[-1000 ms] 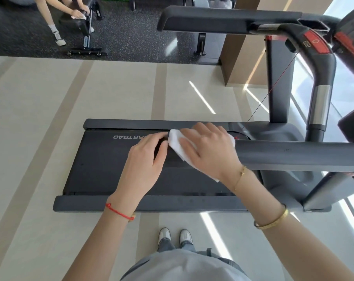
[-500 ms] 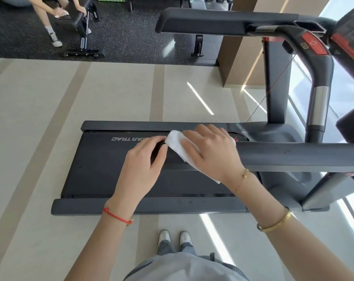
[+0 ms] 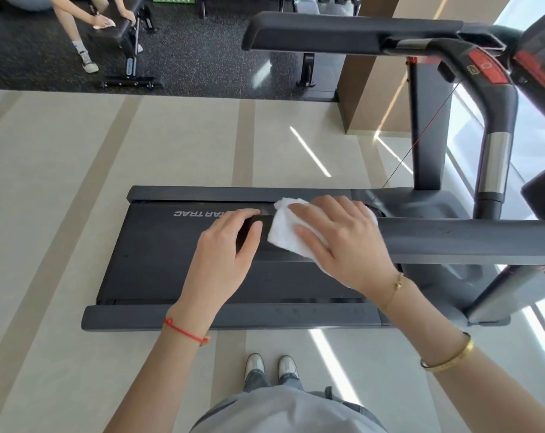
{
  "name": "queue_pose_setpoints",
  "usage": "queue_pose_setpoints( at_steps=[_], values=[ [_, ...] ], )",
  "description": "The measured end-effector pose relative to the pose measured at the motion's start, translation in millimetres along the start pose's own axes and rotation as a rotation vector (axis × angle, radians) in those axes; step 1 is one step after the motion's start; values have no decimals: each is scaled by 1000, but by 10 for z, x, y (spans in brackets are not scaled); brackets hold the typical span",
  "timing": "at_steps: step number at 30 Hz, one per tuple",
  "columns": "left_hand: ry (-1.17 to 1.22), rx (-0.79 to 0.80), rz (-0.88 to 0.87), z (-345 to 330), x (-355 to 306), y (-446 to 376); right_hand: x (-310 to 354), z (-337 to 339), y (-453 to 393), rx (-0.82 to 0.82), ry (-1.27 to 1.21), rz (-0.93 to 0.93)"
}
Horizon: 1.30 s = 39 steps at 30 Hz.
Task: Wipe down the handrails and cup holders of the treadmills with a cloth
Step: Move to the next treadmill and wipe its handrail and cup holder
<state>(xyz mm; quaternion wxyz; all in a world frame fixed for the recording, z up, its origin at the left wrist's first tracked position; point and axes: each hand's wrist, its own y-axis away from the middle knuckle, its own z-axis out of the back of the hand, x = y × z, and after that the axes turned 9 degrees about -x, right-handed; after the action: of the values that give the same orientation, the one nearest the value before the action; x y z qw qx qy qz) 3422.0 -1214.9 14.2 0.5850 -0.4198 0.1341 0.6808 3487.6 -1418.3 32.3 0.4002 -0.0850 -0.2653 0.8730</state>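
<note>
A white cloth (image 3: 291,228) lies draped over the near handrail (image 3: 452,242) at its left end. The right hand (image 3: 343,242) presses it with straight, spread fingers; the left hand (image 3: 224,254), fingers curled, grips the rail's end just beside it, above the treadmill (image 3: 171,245) deck.

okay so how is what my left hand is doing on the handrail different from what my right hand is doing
The left hand is bare and grips the end of the near handrail, fingers curled round it; the right hand lies flatter and presses a white cloth against the rail. The left wrist wears a red string, the right a gold chain and a gold bangle. Both rest on the same rail, side by side.
</note>
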Motion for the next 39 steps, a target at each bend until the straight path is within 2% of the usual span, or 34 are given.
queue_pose_setpoints(
  at_steps=[1,5,8,11,14,17,19,20,25,28,30,32,34,37,39],
  values=[
    [-1,0,2,2,0,-2,-91,51,39,4,11,-20],
    [-9,6,14,8,-8,-10,-305,127,-79,91,76,-304],
    [-5,1,6,1,-22,-7,-54,29,-225,125,42,-202],
    [13,10,-4,3,-21,-14,190,-67,-152,10,-3,-72],
    [12,2,-3,13,-26,-21,-11,-21,4,10,-41,27],
    [11,-4,16,15,-41,-16,-374,124,110,-46,67,-146],
    [4,1,20,12,-50,-16,-490,161,60,-7,105,-312],
    [0,2,19,9,-52,-19,-471,156,9,20,106,-336],
    [6,1,10,-6,-31,-16,64,-22,-35,-9,-10,-116],
    [10,-5,5,-1,-30,-10,44,-6,99,-47,-50,-30],
    [5,-9,4,-2,-33,-11,-118,65,140,-61,8,-84],
    [7,-9,10,1,-40,-7,-285,122,62,-69,78,-249],
    [4,-9,15,5,-44,-7,-326,109,-57,5,78,-352],
    [-2,-9,12,8,-51,-8,-67,11,-175,75,34,-237],
    [-1,-8,2,-2,-59,-11,156,-73,-153,8,-2,-138]
  ],
)
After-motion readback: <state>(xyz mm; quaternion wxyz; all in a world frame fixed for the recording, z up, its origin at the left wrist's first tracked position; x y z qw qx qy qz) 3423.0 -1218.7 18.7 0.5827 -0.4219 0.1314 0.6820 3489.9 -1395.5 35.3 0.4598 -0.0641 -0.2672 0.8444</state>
